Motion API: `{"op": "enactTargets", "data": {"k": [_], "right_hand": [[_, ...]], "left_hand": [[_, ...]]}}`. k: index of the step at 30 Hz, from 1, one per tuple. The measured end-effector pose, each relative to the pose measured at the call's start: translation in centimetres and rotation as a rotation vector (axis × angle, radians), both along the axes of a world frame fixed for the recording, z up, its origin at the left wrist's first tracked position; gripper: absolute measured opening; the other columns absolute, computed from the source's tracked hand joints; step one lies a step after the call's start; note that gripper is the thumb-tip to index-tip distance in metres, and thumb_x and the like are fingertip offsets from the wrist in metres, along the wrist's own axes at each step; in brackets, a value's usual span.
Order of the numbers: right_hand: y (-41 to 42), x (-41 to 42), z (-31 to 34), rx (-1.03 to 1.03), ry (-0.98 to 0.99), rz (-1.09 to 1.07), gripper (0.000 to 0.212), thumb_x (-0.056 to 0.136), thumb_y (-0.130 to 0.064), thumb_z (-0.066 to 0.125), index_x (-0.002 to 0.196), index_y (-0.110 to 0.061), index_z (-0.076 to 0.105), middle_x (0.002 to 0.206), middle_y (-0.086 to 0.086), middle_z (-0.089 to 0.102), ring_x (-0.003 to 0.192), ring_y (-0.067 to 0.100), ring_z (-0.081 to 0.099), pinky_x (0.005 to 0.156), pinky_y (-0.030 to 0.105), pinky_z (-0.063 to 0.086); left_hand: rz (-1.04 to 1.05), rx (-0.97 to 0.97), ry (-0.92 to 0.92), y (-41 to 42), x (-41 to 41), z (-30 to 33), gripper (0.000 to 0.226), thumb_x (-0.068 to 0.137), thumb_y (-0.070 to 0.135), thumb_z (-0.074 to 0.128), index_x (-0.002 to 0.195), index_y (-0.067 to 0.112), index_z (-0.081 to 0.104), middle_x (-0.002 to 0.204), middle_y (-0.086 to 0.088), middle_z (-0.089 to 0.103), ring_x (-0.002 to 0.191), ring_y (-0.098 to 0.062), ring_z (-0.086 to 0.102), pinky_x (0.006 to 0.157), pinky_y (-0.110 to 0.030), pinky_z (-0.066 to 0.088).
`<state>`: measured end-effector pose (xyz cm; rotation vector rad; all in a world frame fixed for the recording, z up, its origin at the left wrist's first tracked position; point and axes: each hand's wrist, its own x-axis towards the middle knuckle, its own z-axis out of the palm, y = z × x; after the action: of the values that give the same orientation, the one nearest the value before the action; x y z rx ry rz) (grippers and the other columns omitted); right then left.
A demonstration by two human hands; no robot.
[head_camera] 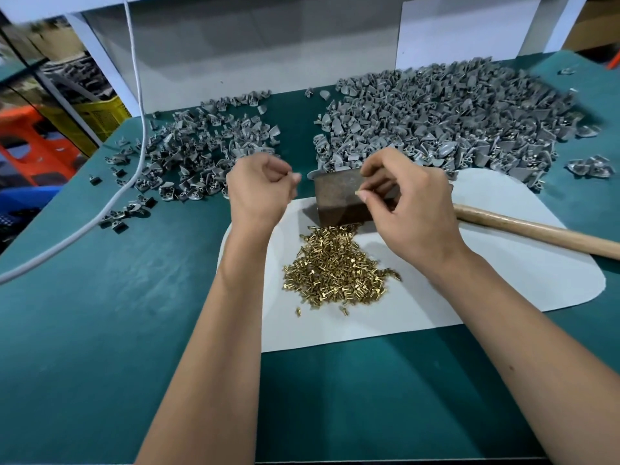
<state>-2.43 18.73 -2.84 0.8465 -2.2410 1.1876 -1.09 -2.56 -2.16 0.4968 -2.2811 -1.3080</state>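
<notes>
While before the rusty block, right hand in pinch on brass rivet; left hand fisted.

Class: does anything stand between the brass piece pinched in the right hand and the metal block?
Nothing visible does. The right hand pinches the brass piece just in front of the metal block; the brass pile lies nearer the person, the grey parts beyond.

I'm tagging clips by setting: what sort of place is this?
Probably a small factory assembly bench: heaps of grey plastic parts, a pile of brass pins on a white mat, a wooden tool handle.
</notes>
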Motion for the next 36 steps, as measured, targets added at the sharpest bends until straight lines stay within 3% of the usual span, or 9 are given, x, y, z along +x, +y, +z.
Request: {"op": "enactTargets", "data": {"k": [3,9,12,15,17,23,32,36], "right_hand": [[0.0,0.0,0.1,-0.038,-0.012,-0.016,0.025,0.084,-0.004,0.077,0.103,-0.015,0.065,0.086,-0.006,0.07,0.082,0.006,0.07,0.074,0.027,0.06],[0.4,-0.1,0.6,-0.101,-0.021,-0.086,0.024,0.083,-0.008,0.078,0.101,-0.018,0.065,0.085,-0.009,0.071,0.084,0.004,0.071,0.076,0.029,0.059],[0.4,-0.1,0.7,-0.113,-0.021,-0.098,0.023,0.083,-0.009,0.079,0.1,-0.016,0.065,0.085,-0.01,0.071,0.086,0.003,0.071,0.079,0.029,0.058],[0.4,0.0,0.7,-0.123,-0.038,-0.094,0.023,0.083,-0.007,0.079,0.101,-0.015,0.066,0.086,-0.009,0.072,0.086,0.003,0.071,0.081,0.025,0.058],[0.4,0.0,0.8,-0.132,-0.043,-0.09,0.022,0.084,-0.007,0.079,0.101,-0.014,0.066,0.087,-0.008,0.072,0.087,0.003,0.071,0.082,0.025,0.058],[0.4,0.0,0.9,-0.156,-0.026,-0.063,0.02,0.086,-0.009,0.077,0.102,-0.013,0.066,0.089,-0.005,0.073,0.089,0.008,0.072,0.076,0.035,0.061],[0.4,-0.2,0.9,-0.149,0.011,-0.03,0.02,0.085,-0.006,0.075,0.102,-0.013,0.065,0.088,-0.006,0.072,0.09,0.006,0.071,0.076,0.033,0.059],[0.5,-0.3,0.7,-0.164,0.002,-0.02,0.02,0.085,-0.006,0.074,0.101,-0.014,0.064,0.086,-0.007,0.071,0.089,0.006,0.071,0.076,0.035,0.06]], "left_hand": [[-0.179,0.326,0.226,2.3,-0.2,0.3,0.018,0.084,0.002,0.082,0.089,0.004,0.065,0.07,-0.005,0.075,0.06,-0.02,0.072,0.058,-0.027,0.059],[-0.342,0.374,0.311,4.6,0.1,-0.6,0.019,0.081,0.003,0.084,0.093,0.006,0.07,0.076,-0.005,0.074,0.054,-0.013,0.064,0.05,-0.022,0.049],[-0.414,0.476,0.296,4.7,0.3,-0.9,0.016,0.083,-0.003,0.079,0.098,0.002,0.073,0.075,-0.004,0.074,0.06,-0.014,0.065,0.057,-0.023,0.054],[-0.478,0.625,0.258,4.5,0.5,-0.7,0.018,0.089,-0.009,0.069,0.105,-0.003,0.072,0.091,-0.015,0.074,0.081,-0.02,0.07,0.075,-0.027,0.061],[-0.511,0.681,0.246,4.4,0.6,-0.4,0.022,0.09,-0.011,0.066,0.11,-0.004,0.071,0.099,-0.02,0.072,0.089,-0.022,0.07,0.078,-0.026,0.061],[-0.604,0.702,0.22,4.5,0.8,-0.4,0.027,0.091,-0.012,0.063,0.116,-0.003,0.07,0.1,-0.017,0.074,0.095,-0.025,0.071,0.082,-0.027,0.06],[-0.634,0.686,0.216,4.8,0.9,-0.6,0.033,0.08,-0.001,0.073,0.113,-0.001,0.072,0.104,-0.023,0.073,0.095,-0.027,0.072,0.082,-0.029,0.061],[-0.637,0.672,0.223,4.8,0.7,-0.7,0.033,0.084,-0.01,0.069,0.116,-0.002,0.07,0.099,-0.022,0.073,0.091,-0.024,0.073,0.083,-0.03,0.062]]}}
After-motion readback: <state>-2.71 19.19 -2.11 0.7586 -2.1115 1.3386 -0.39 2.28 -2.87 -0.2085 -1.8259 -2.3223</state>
